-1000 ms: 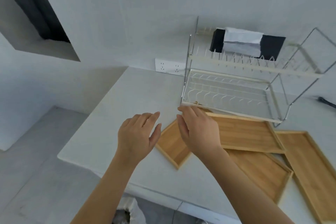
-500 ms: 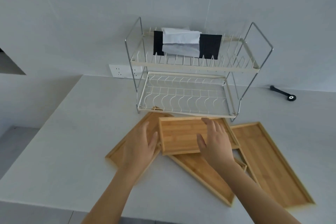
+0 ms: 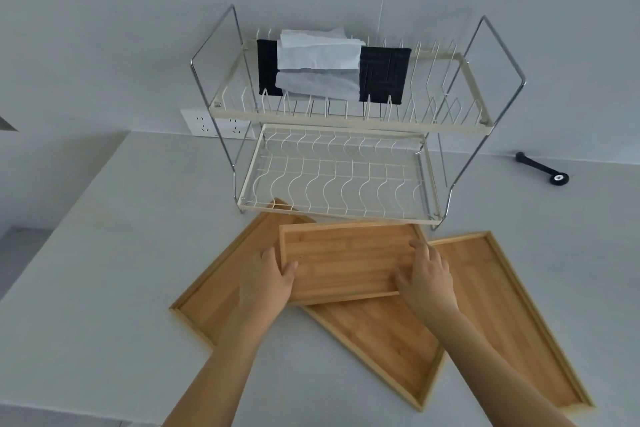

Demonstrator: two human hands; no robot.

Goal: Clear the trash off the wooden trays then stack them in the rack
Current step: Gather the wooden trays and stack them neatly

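A small wooden tray (image 3: 343, 260) lies on top of other wooden trays in front of the two-tier wire rack (image 3: 339, 180). My left hand (image 3: 268, 279) grips its left edge, thumb on the inside. My right hand (image 3: 427, 276) grips its right end, fingers over the rim. Under it lie a left tray (image 3: 228, 284), a middle tray (image 3: 388, 347) and a long right tray (image 3: 502, 308). No trash shows on any tray. The rack's lower tier holds nothing.
A black box with white tissue (image 3: 325, 69) stands in the rack's upper tier. A black handle-like tool (image 3: 542, 168) lies at the back right. A wall socket (image 3: 214, 123) sits behind the rack. The counter's left edge (image 3: 45, 246) drops to the floor.
The view has swung right and centred on the rack. Both hands moved from hovering over the trays to closing on the two ends of the small top tray.
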